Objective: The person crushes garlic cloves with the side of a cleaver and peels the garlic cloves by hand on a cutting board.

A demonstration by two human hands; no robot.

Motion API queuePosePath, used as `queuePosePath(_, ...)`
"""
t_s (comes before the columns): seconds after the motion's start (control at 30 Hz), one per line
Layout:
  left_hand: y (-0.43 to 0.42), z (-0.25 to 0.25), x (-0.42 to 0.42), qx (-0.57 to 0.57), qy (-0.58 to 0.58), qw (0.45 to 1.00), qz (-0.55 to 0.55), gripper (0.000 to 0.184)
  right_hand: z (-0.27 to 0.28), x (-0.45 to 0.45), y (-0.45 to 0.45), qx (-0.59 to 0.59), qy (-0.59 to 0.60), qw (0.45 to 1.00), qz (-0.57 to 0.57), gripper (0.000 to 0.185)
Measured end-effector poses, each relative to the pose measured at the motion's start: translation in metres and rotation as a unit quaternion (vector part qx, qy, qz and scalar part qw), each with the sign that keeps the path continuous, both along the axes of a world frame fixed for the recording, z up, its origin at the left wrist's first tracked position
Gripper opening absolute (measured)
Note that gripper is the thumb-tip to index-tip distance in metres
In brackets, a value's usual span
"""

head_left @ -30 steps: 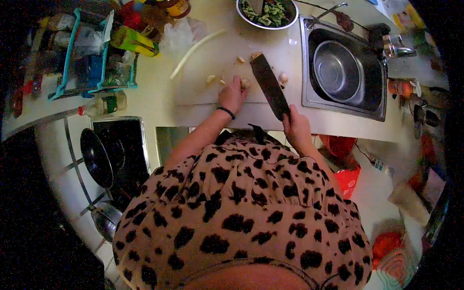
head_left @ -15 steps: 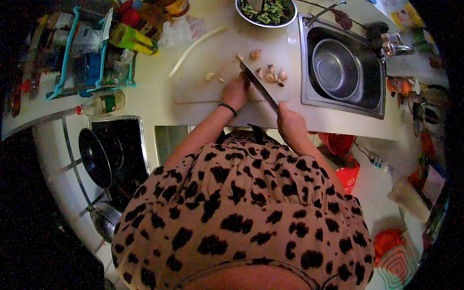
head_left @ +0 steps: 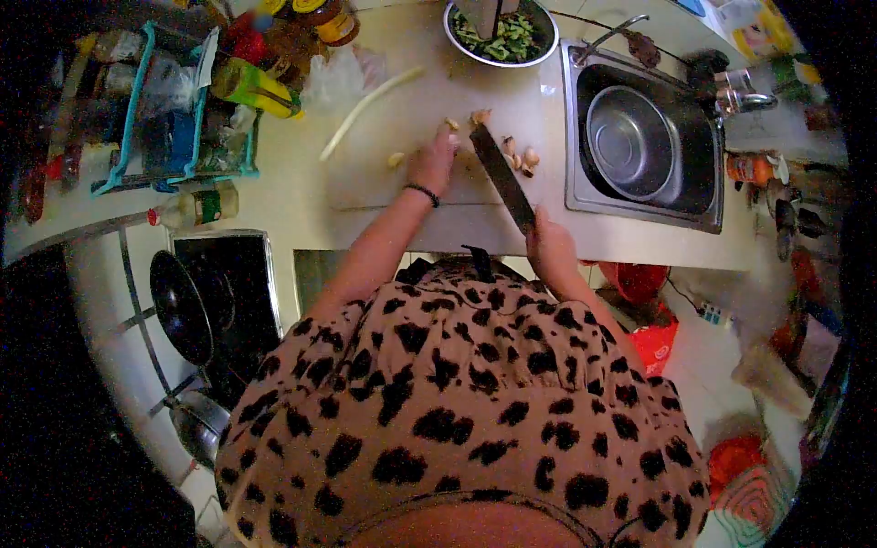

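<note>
My right hand (head_left: 551, 245) is closed around the handle of a knife (head_left: 504, 178). The blade slants up and left over a pale cutting board (head_left: 361, 187), its tip beside a papery garlic piece (head_left: 481, 117). My left hand (head_left: 431, 166) is over the board left of the blade, fingers stretched forward and slightly blurred. A small garlic clove (head_left: 452, 124) is at its fingertips; I see no clear grip on it. Several unpeeled cloves (head_left: 522, 159) are grouped right of the knife. One pale clove (head_left: 395, 160) is left of my left hand.
A long pale stalk (head_left: 365, 105) lies across the board's left side. Behind is a bowl of chopped greens (head_left: 502, 57). A sink (head_left: 577, 187) holding a metal basin (head_left: 630, 142) is on the right. At left are a turquoise rack (head_left: 137, 110), a bottle (head_left: 210, 206) and a pan (head_left: 178, 297).
My left hand has moved left and forward, away from the blade. The knife has shifted right, its tip now by the papery garlic piece. The view has tilted slightly.
</note>
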State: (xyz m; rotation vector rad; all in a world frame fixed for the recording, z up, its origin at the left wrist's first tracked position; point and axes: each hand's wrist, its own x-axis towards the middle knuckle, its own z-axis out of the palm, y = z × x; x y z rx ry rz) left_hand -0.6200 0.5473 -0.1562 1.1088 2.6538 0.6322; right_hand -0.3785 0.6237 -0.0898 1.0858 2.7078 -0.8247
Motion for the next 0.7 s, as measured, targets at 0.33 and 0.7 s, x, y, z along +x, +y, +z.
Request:
queuePosePath(0.33, 0.090, 0.016, -0.043, -0.116, -0.027, 0.974, -0.190, 0.037, 0.020, 0.021, 0.012, -0.070, 0.156, 0.981, -0.090, 0.019)
queuePosePath(0.7, 0.066, 0.038, -0.045, -0.081, -0.074, 0.983, -0.149, 0.026, 0.024, 0.020, 0.014, -0.139, 0.155, 0.973, -0.097, 0.015)
